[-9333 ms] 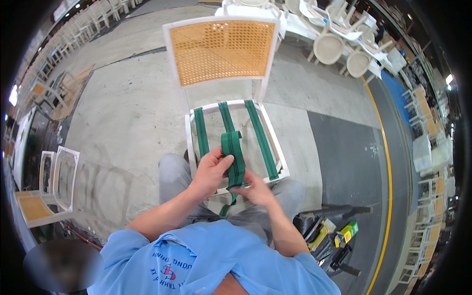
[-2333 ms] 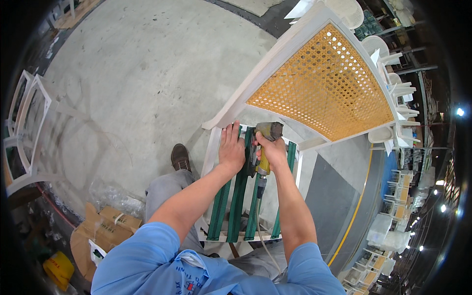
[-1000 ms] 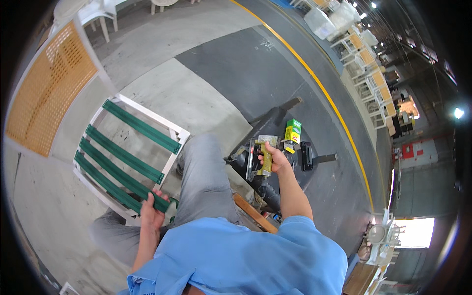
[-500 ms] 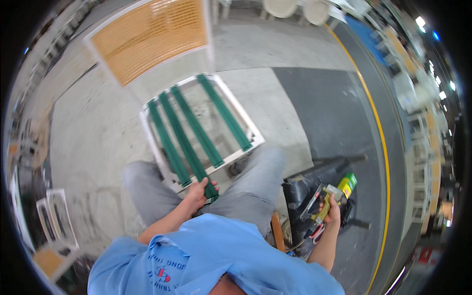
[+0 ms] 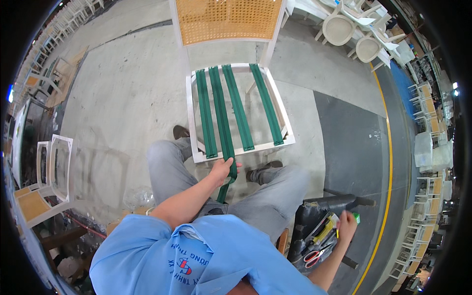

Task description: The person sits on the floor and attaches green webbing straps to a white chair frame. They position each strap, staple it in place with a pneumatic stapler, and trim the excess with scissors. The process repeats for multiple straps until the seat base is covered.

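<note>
A white chair frame (image 5: 192, 123) stands in front of my knees, its seat opening crossed by several green webbing straps (image 5: 239, 110). My left hand (image 5: 224, 169) grips the loose end of the second green strap (image 5: 227, 147) from the left, just past the near rail; its tail hangs between my legs. To the right, my right hand (image 5: 348, 225) is over a black padded stool, slightly smeared by motion. Its fingers are curled, and what they hold is unclear; something green (image 5: 357, 218) shows beside them. On the stool lie a yellow staple gun (image 5: 324, 230) and red-handled scissors (image 5: 311, 256).
The black stool (image 5: 307, 211) has legs sticking out to the right. A cane-panelled backrest (image 5: 226, 22) rises at the chair's far side. Another white chair (image 5: 37, 201) is at the left. Stacked chairs (image 5: 339, 29) line the far right, beyond a yellow floor line (image 5: 390, 162).
My right hand has let go of the staple gun, which now lies on the stool. My left hand keeps its grip on the strap. The whole view has turned, shifting the chair rightward.
</note>
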Available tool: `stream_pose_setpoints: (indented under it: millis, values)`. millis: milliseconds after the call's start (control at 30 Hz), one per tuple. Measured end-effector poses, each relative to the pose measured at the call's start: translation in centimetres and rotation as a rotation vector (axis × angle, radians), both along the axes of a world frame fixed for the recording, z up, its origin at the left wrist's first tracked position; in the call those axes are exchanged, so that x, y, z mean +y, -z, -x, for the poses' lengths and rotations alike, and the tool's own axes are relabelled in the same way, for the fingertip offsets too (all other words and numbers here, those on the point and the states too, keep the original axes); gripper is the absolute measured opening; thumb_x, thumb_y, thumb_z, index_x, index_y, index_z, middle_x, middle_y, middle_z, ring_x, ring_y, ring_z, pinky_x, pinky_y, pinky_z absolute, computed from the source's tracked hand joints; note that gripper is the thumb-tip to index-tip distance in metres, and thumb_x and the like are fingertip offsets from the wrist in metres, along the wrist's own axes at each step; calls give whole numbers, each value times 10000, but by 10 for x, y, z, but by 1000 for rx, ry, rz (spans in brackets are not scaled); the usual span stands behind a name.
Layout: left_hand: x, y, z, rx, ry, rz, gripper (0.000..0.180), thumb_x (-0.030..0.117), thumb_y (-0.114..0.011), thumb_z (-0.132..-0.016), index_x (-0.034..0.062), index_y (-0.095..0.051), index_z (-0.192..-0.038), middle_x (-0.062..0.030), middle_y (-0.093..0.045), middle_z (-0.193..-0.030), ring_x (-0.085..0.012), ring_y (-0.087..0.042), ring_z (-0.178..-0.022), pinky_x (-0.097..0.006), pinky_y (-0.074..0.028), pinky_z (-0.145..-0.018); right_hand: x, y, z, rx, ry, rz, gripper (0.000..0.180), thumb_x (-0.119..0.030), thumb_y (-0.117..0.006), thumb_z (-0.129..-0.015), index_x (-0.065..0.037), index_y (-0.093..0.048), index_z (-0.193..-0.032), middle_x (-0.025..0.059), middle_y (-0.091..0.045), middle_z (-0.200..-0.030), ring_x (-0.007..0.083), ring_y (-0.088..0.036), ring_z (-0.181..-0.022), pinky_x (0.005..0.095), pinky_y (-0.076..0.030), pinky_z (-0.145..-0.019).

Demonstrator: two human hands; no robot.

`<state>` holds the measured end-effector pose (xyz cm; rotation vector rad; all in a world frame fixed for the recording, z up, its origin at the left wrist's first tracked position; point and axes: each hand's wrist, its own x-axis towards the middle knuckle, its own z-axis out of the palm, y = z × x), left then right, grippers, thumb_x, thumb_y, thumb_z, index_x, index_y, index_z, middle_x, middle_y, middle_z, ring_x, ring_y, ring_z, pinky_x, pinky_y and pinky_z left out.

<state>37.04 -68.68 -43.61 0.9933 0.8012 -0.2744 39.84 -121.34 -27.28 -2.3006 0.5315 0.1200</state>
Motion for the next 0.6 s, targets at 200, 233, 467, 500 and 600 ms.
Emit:
stream_pose_setpoints:
  millis: [200,233,467,500,600]
  values:
    - [-24,34,45,133,370,33,405,349,-424,-1117,30,-636,-1251,-132,-713,-1227,-263,-631,-1166,-476,-462,-1046,283,51,-73,264,-673,-452,375,-333,-652,-1006,-1,-715,-1171,80,-745,-994,175,-696,-914,332,-546,-801]
    - [-31,32,39,174,456,48,421,376,-429,-1113,49,-637,-1277,-136,-693,-1267,-271,-603,-1215,-488,-436,-1070,310,76,-80,295,-899,-251,395,-350,-644,-999,7,-723,-1147,113,-750,-1023,224,-700,-938,373,-535,-828]
    - [-18,40,29,421,567,10,599,535,-542,-1032,72,-592,-1409,-260,-507,-1482,-352,-382,-1471,-519,-304,-1182,416,164,-78,646,-1082,-294,423,-392,-659,-991,17,-725,-1074,174,-731,-941,216,-638,-824,393,-507,-796]
    - [-18,40,29,450,570,-83,575,518,-548,-1034,39,-625,-1343,-270,-607,-1358,-337,-530,-1355,-487,-421,-1091,416,172,-77,590,-1140,-272,423,-389,-658,-993,19,-721,-1086,185,-727,-934,226,-636,-821,393,-505,-798]
    - [-2,40,32,397,516,-283,493,462,-571,-1027,26,-668,-1235,-218,-711,-1123,-370,-679,-1104,-480,-515,-942,429,191,-77,564,-1304,-54,417,-379,-607,-1014,-4,-707,-1164,224,-717,-1054,316,-672,-989,419,-502,-909]
